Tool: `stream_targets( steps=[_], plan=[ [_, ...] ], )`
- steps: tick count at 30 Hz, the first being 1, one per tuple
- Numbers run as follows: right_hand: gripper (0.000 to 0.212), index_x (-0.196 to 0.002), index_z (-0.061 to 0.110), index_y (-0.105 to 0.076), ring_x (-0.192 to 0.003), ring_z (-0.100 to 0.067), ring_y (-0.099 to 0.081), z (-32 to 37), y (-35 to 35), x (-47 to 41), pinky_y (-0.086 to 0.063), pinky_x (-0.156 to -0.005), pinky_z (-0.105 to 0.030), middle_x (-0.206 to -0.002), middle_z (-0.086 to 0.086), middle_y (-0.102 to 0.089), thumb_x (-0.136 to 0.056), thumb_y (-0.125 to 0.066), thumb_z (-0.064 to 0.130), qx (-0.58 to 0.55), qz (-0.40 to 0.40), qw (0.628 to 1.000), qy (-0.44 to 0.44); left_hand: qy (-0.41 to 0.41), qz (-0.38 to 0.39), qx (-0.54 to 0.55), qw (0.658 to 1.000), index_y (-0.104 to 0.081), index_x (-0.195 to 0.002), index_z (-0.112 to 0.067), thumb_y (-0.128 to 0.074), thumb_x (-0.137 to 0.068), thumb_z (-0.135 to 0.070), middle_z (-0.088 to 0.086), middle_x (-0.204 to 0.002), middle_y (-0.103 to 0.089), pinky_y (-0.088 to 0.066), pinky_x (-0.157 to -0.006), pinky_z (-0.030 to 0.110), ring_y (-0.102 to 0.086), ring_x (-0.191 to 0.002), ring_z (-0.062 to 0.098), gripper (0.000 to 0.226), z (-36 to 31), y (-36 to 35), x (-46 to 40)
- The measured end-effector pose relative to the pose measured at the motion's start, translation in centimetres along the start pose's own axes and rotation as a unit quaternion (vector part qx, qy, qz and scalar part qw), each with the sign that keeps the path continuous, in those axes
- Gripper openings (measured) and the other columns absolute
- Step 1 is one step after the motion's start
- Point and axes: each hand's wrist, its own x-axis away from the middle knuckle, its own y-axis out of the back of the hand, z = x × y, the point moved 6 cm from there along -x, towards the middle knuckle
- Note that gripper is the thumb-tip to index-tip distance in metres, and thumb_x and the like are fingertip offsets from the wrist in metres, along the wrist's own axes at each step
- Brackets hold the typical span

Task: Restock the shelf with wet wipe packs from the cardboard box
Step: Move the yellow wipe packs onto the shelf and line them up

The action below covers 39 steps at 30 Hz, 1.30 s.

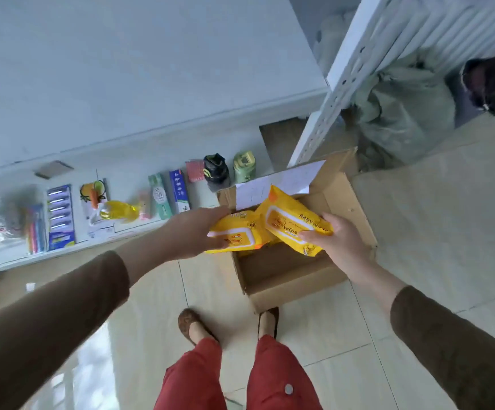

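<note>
Wipes pack (292, 221), "BABY WIPES" label

The two wet wipe packs, one (237, 232) under the fingers (216, 233) of the left hand and one (292, 223) under the fingers (308, 235) of the right hand, are bright yellow with white, orange-edged lid panels and dark lettering. The cardboard box (284, 279) below them is plain brown, its far flap bearing a white paper label (278, 182). Both sleeves (62, 315) are dark brown, and the trousers (275, 377) are brick red. The floor (432, 232) is pale cream tile with thin dark grout lines. Left of the fingers, the shelf (18, 261) is white and carries a blue toothpaste box (178, 190), a green and white one (159, 196), a black bottle (216, 171) and a pale green bottle (243, 167).
</note>
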Motion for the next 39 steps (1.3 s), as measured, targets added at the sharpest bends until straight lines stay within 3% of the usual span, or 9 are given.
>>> stream_targets(
  steps=[4, 9, 13, 17, 22, 27, 31, 36, 39],
  plan=[
    [0.024, -0.097, 0.023, -0.072, -0.080, -0.017, -0.071, 11.2, -1.4, 4.0, -0.055, -0.071, -0.029, -0.087, -0.002, -0.075, -0.077, -0.085, 0.025, -0.003, 0.010, 0.997, 0.076, -0.016, -0.050, 0.065, 0.997, -0.043, -0.117, -0.039, -0.068, -0.086, -0.048, -0.013, -0.097, -0.058, -0.046, -0.074, 0.035, -0.056, -0.088, 0.015, 0.041, 2.4, 8.2, 8.2],
    [0.025, -0.094, 0.026, -0.073, -0.077, -0.015, -0.071, 22.5, -4.6, 4.5, -0.056, -0.068, -0.028, -0.083, 0.002, -0.075, -0.073, -0.087, 0.021, -0.048, 0.006, 0.990, 0.134, -0.020, -0.132, 0.069, 0.989, -0.047, -0.100, -0.034, -0.073, -0.083, -0.039, -0.009, -0.084, -0.060, -0.046, -0.062, 0.032, -0.058, -0.076, 0.014, 0.031, 7.0, 17.5, 15.1],
    [0.024, -0.096, 0.020, -0.072, -0.074, -0.013, -0.068, 29.7, -7.2, 1.6, -0.054, -0.066, -0.023, -0.082, 0.002, -0.072, -0.076, -0.084, 0.015, -0.062, 0.024, 0.982, 0.178, -0.008, -0.204, 0.089, 0.975, -0.053, -0.097, -0.032, -0.077, -0.080, -0.038, -0.007, -0.083, -0.063, -0.049, -0.068, 0.037, -0.061, -0.076, 0.016, 0.031, 11.5, 24.3, 17.0],
    [0.030, -0.106, 0.014, -0.070, -0.074, -0.009, -0.067, 35.5, -8.8, -3.4, -0.052, -0.063, -0.018, -0.085, 0.002, -0.071, -0.078, -0.082, 0.012, -0.061, 0.018, 0.977, 0.201, 0.014, -0.238, 0.085, 0.967, -0.051, -0.101, -0.031, -0.076, -0.082, -0.037, -0.008, -0.088, -0.061, -0.049, -0.072, 0.039, -0.060, -0.084, 0.020, 0.032, 16.5, 30.0, 15.2],
    [0.027, -0.100, 0.026, -0.070, -0.083, -0.013, -0.068, 40.5, -9.9, -11.9, -0.054, -0.074, -0.027, -0.090, 0.003, -0.072, -0.081, -0.080, 0.009, -0.063, 0.029, 0.974, 0.217, 0.023, -0.267, 0.047, 0.962, -0.052, -0.102, -0.027, -0.075, -0.083, -0.032, -0.002, -0.100, -0.058, -0.042, -0.074, 0.035, -0.056, -0.094, 0.025, 0.031, 20.7, 37.0, 10.3],
    [0.030, -0.108, 0.018, -0.069, -0.088, -0.017, -0.070, 44.3, -10.4, -21.6, -0.055, -0.079, -0.032, -0.095, 0.001, -0.073, -0.082, -0.079, 0.009, -0.059, 0.043, 0.977, 0.202, 0.057, -0.291, 0.047, 0.954, -0.059, -0.112, -0.017, -0.077, -0.083, -0.028, 0.000, -0.106, -0.059, -0.045, -0.083, 0.036, -0.056, -0.100, 0.026, 0.036, 23.9, 42.8, 3.7],
    [0.026, -0.103, 0.018, -0.069, -0.087, -0.018, -0.070, 47.4, -11.4, -28.0, -0.056, -0.082, -0.032, -0.096, -0.002, -0.073, -0.081, -0.079, 0.008, -0.048, 0.057, 0.979, 0.189, 0.075, -0.283, 0.040, 0.955, -0.060, -0.116, -0.013, -0.078, -0.081, -0.030, 0.005, -0.109, -0.062, -0.048, -0.090, 0.041, -0.057, -0.105, 0.030, 0.043, 26.2, 46.1, -1.1],
    [0.031, -0.113, 0.016, -0.070, -0.095, -0.015, -0.072, 51.0, -13.9, -34.3, -0.054, -0.082, -0.027, -0.106, -0.001, -0.075, -0.083, -0.079, 0.013, -0.028, 0.091, 0.981, 0.169, 0.082, -0.269, 0.001, 0.960, -0.059, -0.099, -0.012, -0.078, -0.080, -0.032, 0.006, -0.094, -0.061, -0.047, -0.078, 0.039, -0.058, -0.093, 0.030, 0.033, 28.2, 49.3, -5.7],
    [0.030, -0.114, 0.016, -0.070, -0.090, -0.006, -0.072, 52.1, -15.4, -37.3, -0.052, -0.075, -0.019, -0.102, 0.006, -0.075, -0.085, -0.077, 0.012, -0.010, 0.117, 0.980, 0.159, 0.098, -0.256, -0.018, 0.962, -0.059, -0.103, -0.014, -0.078, -0.080, -0.034, 0.005, -0.100, -0.062, -0.046, -0.078, 0.037, -0.058, -0.099, 0.030, 0.036, 29.7, 50.9, -7.9]
  ],
)
